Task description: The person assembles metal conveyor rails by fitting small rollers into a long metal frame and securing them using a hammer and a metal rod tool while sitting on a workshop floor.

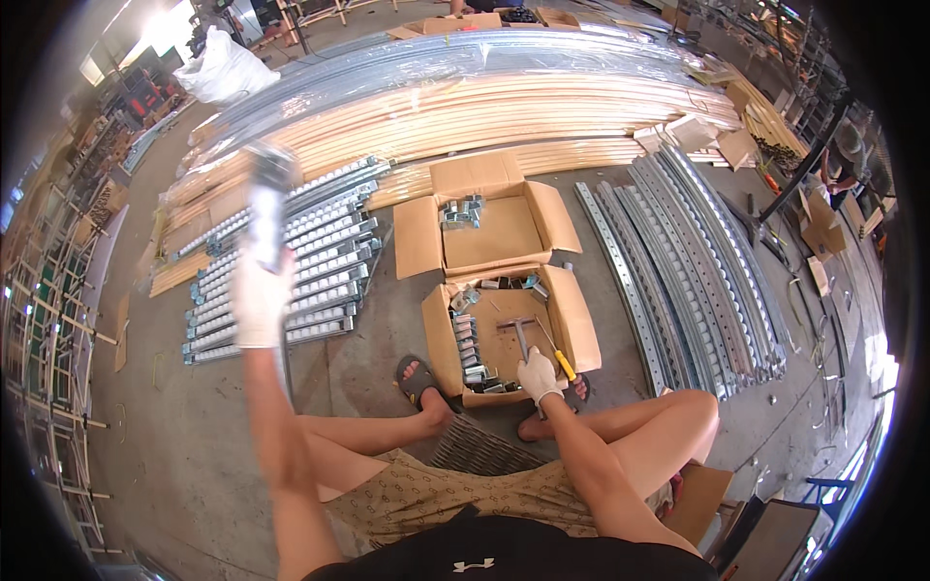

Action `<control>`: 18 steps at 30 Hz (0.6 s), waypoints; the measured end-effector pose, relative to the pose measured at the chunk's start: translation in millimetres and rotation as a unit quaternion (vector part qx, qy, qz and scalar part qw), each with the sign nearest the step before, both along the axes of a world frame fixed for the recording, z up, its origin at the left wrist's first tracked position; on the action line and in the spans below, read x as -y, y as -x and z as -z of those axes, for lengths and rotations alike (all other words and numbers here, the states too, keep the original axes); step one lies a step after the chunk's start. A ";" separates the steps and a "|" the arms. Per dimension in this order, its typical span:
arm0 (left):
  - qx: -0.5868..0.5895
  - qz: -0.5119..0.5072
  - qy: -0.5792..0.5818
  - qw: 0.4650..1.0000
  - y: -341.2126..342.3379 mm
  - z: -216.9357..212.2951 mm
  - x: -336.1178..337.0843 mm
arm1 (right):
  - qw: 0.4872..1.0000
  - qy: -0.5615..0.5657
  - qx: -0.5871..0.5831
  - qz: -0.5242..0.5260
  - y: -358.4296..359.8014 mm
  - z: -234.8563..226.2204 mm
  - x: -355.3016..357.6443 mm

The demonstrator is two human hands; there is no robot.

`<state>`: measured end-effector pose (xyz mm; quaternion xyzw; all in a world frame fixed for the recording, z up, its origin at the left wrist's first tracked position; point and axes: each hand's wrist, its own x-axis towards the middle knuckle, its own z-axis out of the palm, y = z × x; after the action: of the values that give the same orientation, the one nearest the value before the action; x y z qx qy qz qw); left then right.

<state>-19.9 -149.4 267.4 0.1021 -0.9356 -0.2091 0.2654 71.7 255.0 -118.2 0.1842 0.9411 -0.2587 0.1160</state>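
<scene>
My left hand (262,302), in a white glove and blurred by motion, is raised on the left. It is closed round a long metal rail (268,213), likely a roller track, with a dark fitting at its far end. My right hand (540,376), gloved too, grips a hammer (521,336) over the near cardboard box (579,334). Metal brackets (468,339) line that box's left side and far edge. A screwdriver (565,366) with a yellow handle leans inside, right of the hammer.
Roller tracks (315,276) with end fittings lie in a row on the left floor; more rails (678,271) lie on the right. Behind the near box, an opened carton (494,242) holds several brackets. Wrapped long bars (436,116) stretch across the back. A person (843,160) is at far right.
</scene>
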 end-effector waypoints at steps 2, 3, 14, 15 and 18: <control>-0.157 -0.018 0.005 0.987 -15.2 -73.5 26.1 | 0.988 -0.105 -0.081 -0.073 -4.6 -22.7 14.3; -0.244 -0.003 0.025 0.969 -19.3 -99.9 44.9 | 0.975 -0.155 -0.120 -0.108 -7.7 -32.4 22.7; -0.356 -0.021 -0.537 0.765 1.1 -18.9 210.9 | 0.571 0.798 -0.004 0.194 43.2 -60.8 55.8; -0.332 -0.056 -0.538 0.773 14.6 19.6 217.4 | 0.548 0.812 -0.041 0.198 46.6 -60.1 38.5; -0.256 -0.140 -0.588 0.754 16.9 181.2 236.2 | 0.764 0.614 -0.009 0.196 30.5 -97.6 -7.8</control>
<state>-36.7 -385.6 86.2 0.3109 -0.5007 -0.6966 0.4091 41.2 262.8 -20.6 0.2519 0.5250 -0.8003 0.1431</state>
